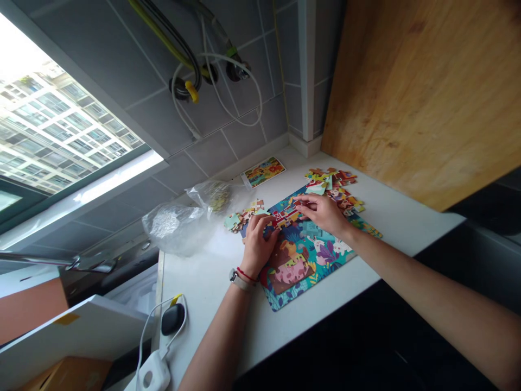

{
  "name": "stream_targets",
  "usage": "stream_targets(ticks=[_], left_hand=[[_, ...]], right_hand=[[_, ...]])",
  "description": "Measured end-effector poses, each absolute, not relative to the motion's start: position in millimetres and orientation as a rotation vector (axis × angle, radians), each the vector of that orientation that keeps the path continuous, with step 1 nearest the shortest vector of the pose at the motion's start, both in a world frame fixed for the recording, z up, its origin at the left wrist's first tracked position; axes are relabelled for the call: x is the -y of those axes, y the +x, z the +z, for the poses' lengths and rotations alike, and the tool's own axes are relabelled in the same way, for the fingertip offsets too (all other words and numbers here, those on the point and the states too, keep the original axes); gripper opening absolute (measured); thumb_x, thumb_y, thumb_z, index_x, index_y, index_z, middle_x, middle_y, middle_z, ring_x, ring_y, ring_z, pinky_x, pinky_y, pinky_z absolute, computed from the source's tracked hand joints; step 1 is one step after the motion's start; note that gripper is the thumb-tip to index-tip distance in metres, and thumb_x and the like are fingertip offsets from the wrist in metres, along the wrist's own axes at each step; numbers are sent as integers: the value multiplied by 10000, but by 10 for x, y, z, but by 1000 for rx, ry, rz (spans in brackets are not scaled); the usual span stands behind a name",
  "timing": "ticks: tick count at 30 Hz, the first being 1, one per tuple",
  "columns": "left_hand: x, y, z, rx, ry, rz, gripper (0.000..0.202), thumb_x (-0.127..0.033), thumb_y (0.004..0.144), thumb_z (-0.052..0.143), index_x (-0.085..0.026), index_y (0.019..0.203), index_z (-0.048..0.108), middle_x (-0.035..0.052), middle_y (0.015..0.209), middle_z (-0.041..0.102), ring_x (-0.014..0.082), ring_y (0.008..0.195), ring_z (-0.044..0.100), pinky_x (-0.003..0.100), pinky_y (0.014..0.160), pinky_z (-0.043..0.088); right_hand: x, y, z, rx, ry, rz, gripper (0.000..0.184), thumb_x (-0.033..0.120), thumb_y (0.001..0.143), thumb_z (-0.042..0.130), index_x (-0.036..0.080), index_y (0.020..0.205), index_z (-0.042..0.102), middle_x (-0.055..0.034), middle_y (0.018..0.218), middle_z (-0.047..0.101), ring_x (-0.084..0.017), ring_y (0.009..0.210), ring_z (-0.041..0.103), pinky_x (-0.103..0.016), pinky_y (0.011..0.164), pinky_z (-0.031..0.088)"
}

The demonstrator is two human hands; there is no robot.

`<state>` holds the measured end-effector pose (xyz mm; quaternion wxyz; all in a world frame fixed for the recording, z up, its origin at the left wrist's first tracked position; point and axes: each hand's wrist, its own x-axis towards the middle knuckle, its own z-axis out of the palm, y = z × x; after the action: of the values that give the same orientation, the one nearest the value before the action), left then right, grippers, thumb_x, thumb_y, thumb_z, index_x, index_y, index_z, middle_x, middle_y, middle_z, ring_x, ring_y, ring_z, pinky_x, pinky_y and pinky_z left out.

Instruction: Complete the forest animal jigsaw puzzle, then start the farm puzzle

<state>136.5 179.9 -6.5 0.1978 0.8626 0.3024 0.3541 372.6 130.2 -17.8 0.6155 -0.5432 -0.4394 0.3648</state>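
A colourful jigsaw puzzle board [325,263] lies at an angle on the white counter, with animal and plant pictures on it. At its upper part, my right hand [323,214] pinches a small puzzle piece [297,203] against a red-and-white section; the fingertips partly hide the piece. My left hand [259,244] rests at the board's left edge, fingers bent down and thumb apart, with nothing visible held. Loose puzzle pieces [233,221] lie just beyond the left hand. A larger heap of pieces [345,198] sits past the right hand, overlapping the board's far edge.
A picture card [264,172] lies by the wall. Clear plastic bags [173,228] stand at the counter's left, one holding something yellowish. A black case [173,319] and a white power strip [153,373] with a cable lie near left. A wooden panel [419,98] rises at right.
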Motion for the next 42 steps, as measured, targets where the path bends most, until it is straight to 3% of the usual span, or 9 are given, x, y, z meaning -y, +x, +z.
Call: stream_targets(ticks=[4,8,20,27,30,32,37,42], left_hand=[[-1799,1366,-60,-858,2415,972,246,-178,954,724,-248,1183,670,73,1189,675,243,1141,658,434,1037,564],[-1799,1366,-56,-847,2402,983,242,-181,959,720,-246,1186,669,74,1185,678,244,1138,650,439,1035,561],[-1800,1362,-44,-874,2423,970,214,-191,964,722,-245,1164,668,72,1186,689,250,1146,657,439,1041,561],[-1805,1363,-53,-886,2428,955,211,-194,967,711,-249,1166,668,72,1191,687,252,1151,658,447,1047,562],[-1802,1361,-49,-879,2426,952,217,-196,965,708,-249,1171,669,74,1196,685,256,1156,652,450,1045,556],[-1796,1359,-45,-877,2432,945,220,-198,961,708,-250,1172,674,75,1195,685,260,1154,648,458,1046,549],[-1776,1360,-40,-876,2484,879,189,-202,973,688,-247,1156,709,78,1190,684,261,1145,640,462,1049,534],[-1760,1368,-34,-882,2545,805,192,-163,967,673,-265,1095,773,64,1190,678,259,1150,622,491,1091,508]], right_hand=[[-1325,3736,-216,992,-1234,857,320,398,764,883,218,1024,832,-41,882,813,-221,712,770,-336,564,699],[-1334,3740,-239,1030,-1253,841,302,364,771,879,226,1036,840,-44,933,835,-217,696,779,-314,522,685],[-1374,3756,-304,1058,-1293,831,246,339,792,868,235,1014,843,-26,837,827,-219,646,777,-321,506,680],[-1347,3753,-272,1089,-1295,799,272,340,810,846,240,1064,845,-73,1110,825,-195,671,769,-306,520,667],[-1332,3742,-239,1142,-1318,756,215,344,833,809,237,1016,848,-72,1091,817,-191,671,753,-300,519,645],[-1318,3731,-210,1212,-1364,670,192,327,854,780,242,1011,850,-68,1046,814,-203,697,749,-324,580,651],[-1271,3705,-162,1441,-1512,324,199,256,912,726,258,1060,859,-84,1051,799,-285,983,743,-479,980,605],[-1224,3685,-135,1619,-1624,179,203,204,893,743,268,1042,865,-103,1193,765,-341,1123,661,-561,1059,532]])
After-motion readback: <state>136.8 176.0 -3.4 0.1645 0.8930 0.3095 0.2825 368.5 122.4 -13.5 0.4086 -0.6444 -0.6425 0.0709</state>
